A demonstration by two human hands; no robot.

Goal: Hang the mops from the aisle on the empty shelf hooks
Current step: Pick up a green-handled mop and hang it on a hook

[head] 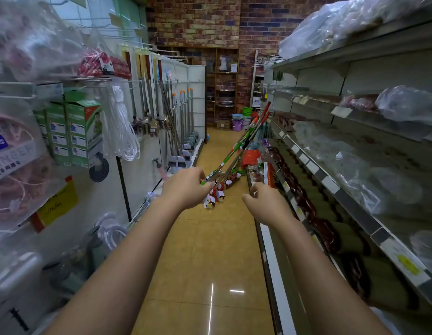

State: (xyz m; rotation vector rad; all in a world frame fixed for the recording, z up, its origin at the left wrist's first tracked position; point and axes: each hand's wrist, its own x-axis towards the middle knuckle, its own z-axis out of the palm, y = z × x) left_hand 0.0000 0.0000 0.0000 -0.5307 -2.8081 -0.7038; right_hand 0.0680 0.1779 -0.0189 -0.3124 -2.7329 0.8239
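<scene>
Floor (pixel 198 250): glossy ochre tile, smooth, reflecting ceiling lights. Back wall (pixel 193 20): rough matt brick in red, tan and blue. Mops (pixel 236 151): thin shiny metal poles with green, white and red plastic sleeves, paper tags at their near ends. Right shelves (pixel 355 197): matt grey painted metal, carrying goods in clear crinkled plastic bags. Rope coil (pixel 124 131): white, smooth cord. Boxes (pixel 83 131): printed green cardboard.

A narrow shop aisle runs between two rows of shelving. The floor (pixel 205 250) is glossy tan tile that reflects ceiling light. A brick wall (pixel 193 22) in red, yellow and dark blue closes the far end, with a wooden rack (pixel 223 93) against it. White pegboard panels (pixel 197 93) line the left side; grey metal shelves (pixel 355 197) line the right.
</scene>
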